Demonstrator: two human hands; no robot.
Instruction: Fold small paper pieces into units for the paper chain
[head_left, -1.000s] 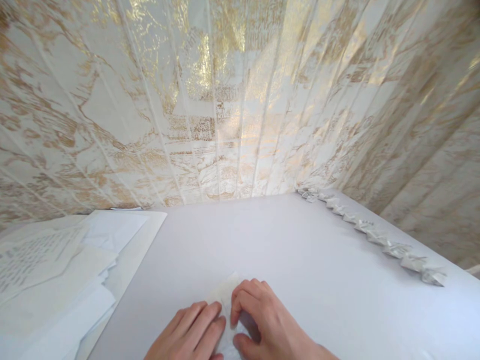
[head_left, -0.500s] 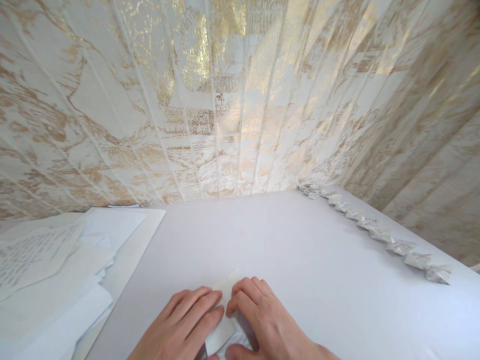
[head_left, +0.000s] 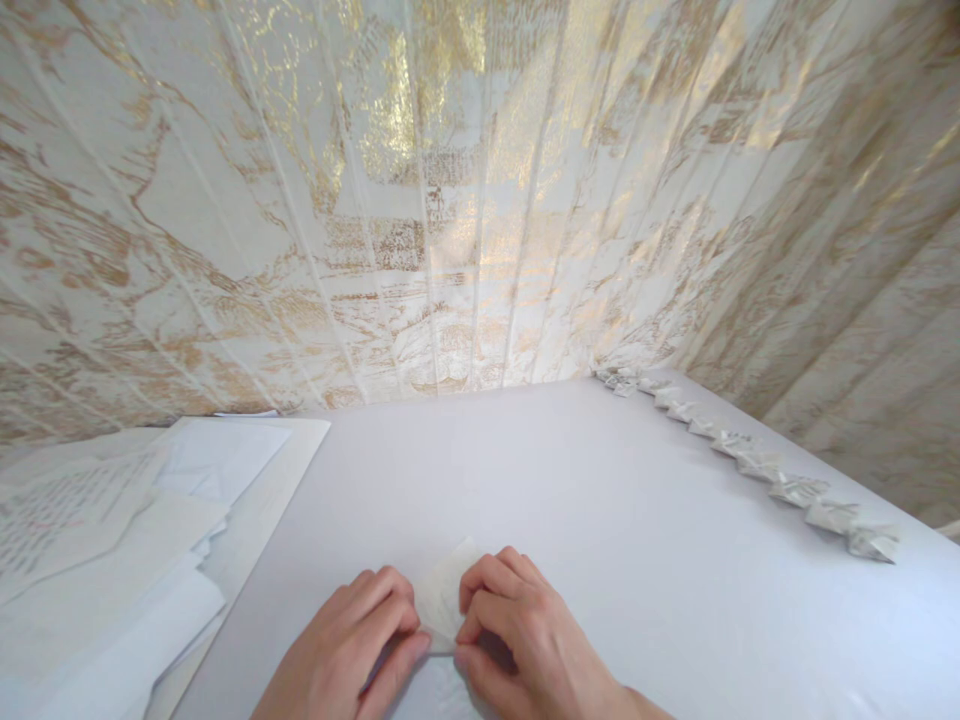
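Observation:
A small folded piece of white paper (head_left: 439, 598) lies on the white tabletop near its front edge, between my two hands. My left hand (head_left: 352, 640) pinches its left side, thumb and fingertips meeting at the paper's lower left. On the other side, my right hand (head_left: 517, 635) has curled fingers and a thumb pressed together on the paper's lower right. A pointed corner of the paper sticks up between the hands, away from me. Part of the sheet is hidden under my fingers.
A row of small folded paper pieces (head_left: 757, 463) runs along the right edge of the white table (head_left: 510, 470). Stacked loose sheets (head_left: 135, 560), some with writing, lie at the left. Behind the table rises a gold-patterned wall (head_left: 450, 220).
Both hands have shifted from lying over the paper to pinching its lower sides. The paper's near part has been folded upward, and my left fingers have drawn back and curled.

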